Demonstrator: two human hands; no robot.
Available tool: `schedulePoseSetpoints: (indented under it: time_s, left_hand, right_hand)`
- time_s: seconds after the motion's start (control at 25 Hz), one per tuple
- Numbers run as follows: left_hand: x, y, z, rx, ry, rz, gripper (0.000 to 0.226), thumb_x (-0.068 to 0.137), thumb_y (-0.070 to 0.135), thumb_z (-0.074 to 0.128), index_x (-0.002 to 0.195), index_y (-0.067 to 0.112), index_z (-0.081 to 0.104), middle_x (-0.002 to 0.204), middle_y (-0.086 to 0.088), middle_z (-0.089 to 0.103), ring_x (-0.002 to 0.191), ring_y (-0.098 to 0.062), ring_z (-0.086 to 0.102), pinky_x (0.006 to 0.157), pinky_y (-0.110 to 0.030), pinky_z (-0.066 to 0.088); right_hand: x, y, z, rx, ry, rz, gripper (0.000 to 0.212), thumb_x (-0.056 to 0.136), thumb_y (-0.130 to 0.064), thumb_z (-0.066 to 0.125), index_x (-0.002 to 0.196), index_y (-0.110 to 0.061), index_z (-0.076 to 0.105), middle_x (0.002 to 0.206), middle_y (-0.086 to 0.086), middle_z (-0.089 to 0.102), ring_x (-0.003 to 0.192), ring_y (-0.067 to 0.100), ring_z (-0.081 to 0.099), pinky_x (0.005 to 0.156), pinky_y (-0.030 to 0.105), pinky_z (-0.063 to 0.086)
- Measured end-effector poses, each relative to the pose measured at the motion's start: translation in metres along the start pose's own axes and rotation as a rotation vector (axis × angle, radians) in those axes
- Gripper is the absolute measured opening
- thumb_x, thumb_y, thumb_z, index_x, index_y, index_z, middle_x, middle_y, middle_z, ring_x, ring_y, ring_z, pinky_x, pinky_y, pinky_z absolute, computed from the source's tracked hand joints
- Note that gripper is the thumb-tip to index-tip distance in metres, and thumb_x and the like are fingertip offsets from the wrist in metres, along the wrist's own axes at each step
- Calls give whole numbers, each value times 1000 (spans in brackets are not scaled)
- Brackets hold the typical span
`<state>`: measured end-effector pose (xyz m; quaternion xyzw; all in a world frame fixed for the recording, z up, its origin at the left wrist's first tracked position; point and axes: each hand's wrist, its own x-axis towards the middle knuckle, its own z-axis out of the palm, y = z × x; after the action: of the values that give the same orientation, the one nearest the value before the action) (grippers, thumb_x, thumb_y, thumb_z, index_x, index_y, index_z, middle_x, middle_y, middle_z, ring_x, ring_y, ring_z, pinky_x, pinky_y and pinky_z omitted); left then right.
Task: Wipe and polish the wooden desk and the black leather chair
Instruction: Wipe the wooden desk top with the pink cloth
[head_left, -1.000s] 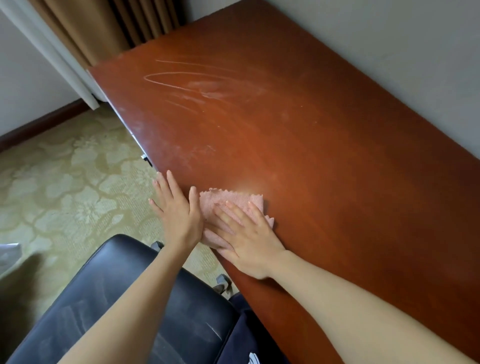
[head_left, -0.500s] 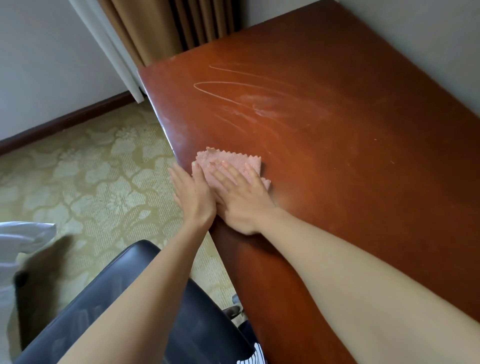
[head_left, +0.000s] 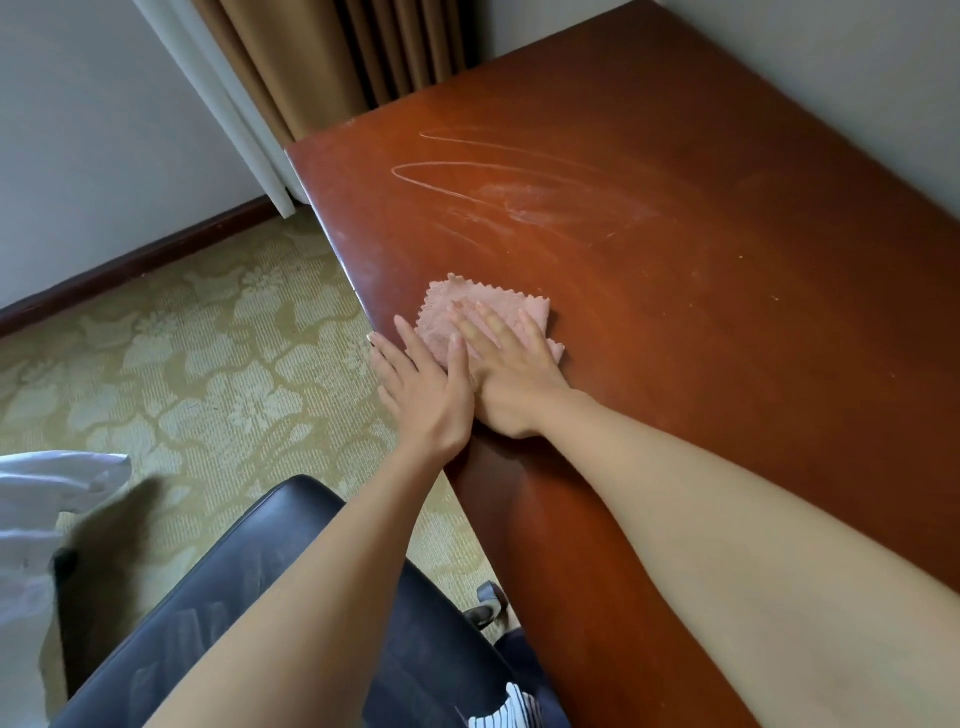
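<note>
Desk (head_left: 727, 338) of reddish wood is seen filling the right of the view, set against the wall. Pale dusty streaks (head_left: 519, 197) are left on its far half, so that part is judged not yet wiped.

Black leather chair (head_left: 249, 597) is seen below both forearms, just beside the desk's near edge; faint grey marks are seen on the seat and it is judged untouched for now. Patterned carpet (head_left: 182, 364) and a brown curtain (head_left: 322, 62) are noted behind.

Right hand (head_left: 509, 374) is laid flat on the pink cloth (head_left: 524, 312), fingers straight and spread, nothing gripped; pressure is probably spread this way so the cloth slides with the palm. Left hand (head_left: 426, 395) is laid flat at the desk's left edge, fingers straight, thumb side touching the right hand and the cloth's edge; it is likely placed there to keep the cloth from bunching. Nothing is gripped by it.

Cloth is found near the desk's left edge, well short of the streaks, which are judged the next area to be covered.
</note>
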<state>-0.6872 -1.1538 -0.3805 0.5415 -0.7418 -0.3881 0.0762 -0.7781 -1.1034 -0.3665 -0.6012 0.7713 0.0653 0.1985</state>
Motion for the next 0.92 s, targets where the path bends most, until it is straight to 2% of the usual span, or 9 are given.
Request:
schedulePoseSetpoints:
  time_s: [0.08,0.2,0.32,0.52,0.76,0.92]
  left_hand:
    - [-5,-7,1,100,-39,53,72,98,54,19,151,18,-15,156,-10,-27,144,-23,-24,118,-45,-8]
    - [-6,-8,2,173,-57,63,76,95,61,18,151,20,-15,155,-10,-29,144,-25,-24,118,-47,-8]
    - [-7,-6,1,165,-90,55,76,95,62,18,151,22,-15,155,-9,-31,144,-24,-25,117,-46,-10]
    - [-3,-8,0,145,-92,80,75,96,60,20,151,23,-15,155,-8,-30,144,-24,-24,117,-44,-11]
    - [38,-2,-6,241,-42,41,77,93,64,15,151,25,-15,156,-8,-29,143,-24,-26,116,-51,-12]
    - [70,5,-4,399,40,120,82,85,72,0,152,26,-12,157,-9,-24,144,-23,-26,114,-56,-12]
  right_hand:
    - [-16,0,9,43,21,40,54,101,-42,13,151,-36,-8,155,-7,-28,142,16,-27,114,50,-14]
    - [-39,1,22,92,34,88,54,100,-49,9,148,-40,-14,156,-10,-25,142,13,-26,115,48,-14]
    - [-51,-1,30,105,40,135,54,99,-52,7,147,-42,-17,156,-12,-25,142,12,-27,115,48,-13]
    - [-46,3,30,109,37,137,54,99,-53,8,148,-43,-10,155,-13,-27,141,12,-29,115,48,-15]
    - [4,21,3,115,38,149,54,100,-49,15,148,-43,-11,156,-12,-25,142,13,-28,114,47,-17]
    - [20,25,-4,125,91,176,56,100,-47,16,149,-40,-11,157,-12,-23,143,13,-26,115,48,-14]
